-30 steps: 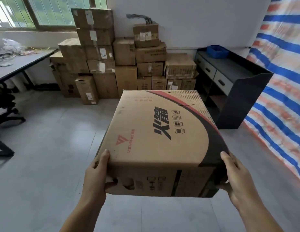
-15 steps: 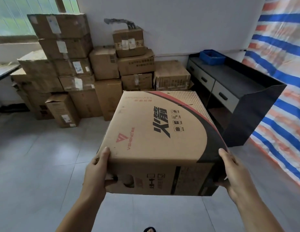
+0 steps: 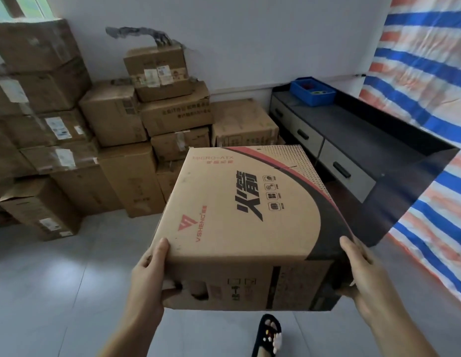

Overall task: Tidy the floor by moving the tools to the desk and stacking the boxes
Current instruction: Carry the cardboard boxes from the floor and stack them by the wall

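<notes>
we hold a printed cardboard box (image 3: 239,215) in the air in front of us, above the grey tiled floor (image 3: 57,292), carried between both hands. our left hand (image 3: 149,276) grips the near left corner of the box: the thumb lies up along the top edge and the fingers (image 3: 170,289) curl into the cut-out handle on the near side. our right hand (image 3: 360,279) clasps the near right corner, thumb on the top edge, the rest of its fingers wrapped round the side and hidden from us. the box sits level, its top face showing a red logo, black characters and a dark curved band.

beyond it, a stack of cardboard boxes (image 3: 116,119) stands on the floor against the white wall (image 3: 250,42), piled several high towards the left. to the right of the stack a dark worktop (image 3: 366,135) with grey drawers (image 3: 345,171) runs along a striped tarp (image 3: 425,86); a blue tray (image 3: 313,92) sits at its far end, near the wall. below the box, one foot in a dark slipper (image 3: 268,333) rests on the floor.
</notes>
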`<action>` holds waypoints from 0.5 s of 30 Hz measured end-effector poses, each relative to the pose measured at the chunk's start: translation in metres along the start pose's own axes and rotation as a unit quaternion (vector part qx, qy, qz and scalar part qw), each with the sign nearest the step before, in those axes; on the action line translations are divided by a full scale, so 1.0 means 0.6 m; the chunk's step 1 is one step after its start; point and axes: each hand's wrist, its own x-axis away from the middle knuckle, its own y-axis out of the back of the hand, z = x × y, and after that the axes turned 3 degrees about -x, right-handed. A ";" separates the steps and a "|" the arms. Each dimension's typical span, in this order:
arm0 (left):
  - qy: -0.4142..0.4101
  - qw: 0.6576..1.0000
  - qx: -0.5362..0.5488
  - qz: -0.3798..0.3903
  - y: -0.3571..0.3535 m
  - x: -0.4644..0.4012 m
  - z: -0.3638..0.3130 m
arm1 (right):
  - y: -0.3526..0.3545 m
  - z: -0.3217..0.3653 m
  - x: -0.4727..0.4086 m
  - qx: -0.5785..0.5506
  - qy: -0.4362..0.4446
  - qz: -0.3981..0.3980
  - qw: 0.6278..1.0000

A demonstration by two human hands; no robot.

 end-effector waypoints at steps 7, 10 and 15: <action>-0.008 1.000 0.026 0.001 -0.210 -0.166 -0.078 | -0.083 0.118 -0.267 0.000 0.025 0.021 0.999; -0.016 0.999 0.040 -0.003 -0.288 -0.231 -0.114 | -0.114 0.161 -0.368 -0.003 0.038 0.031 0.999; -0.031 0.998 0.051 0.002 -0.396 -0.334 -0.167 | -0.171 0.221 -0.497 -0.016 0.040 0.029 0.999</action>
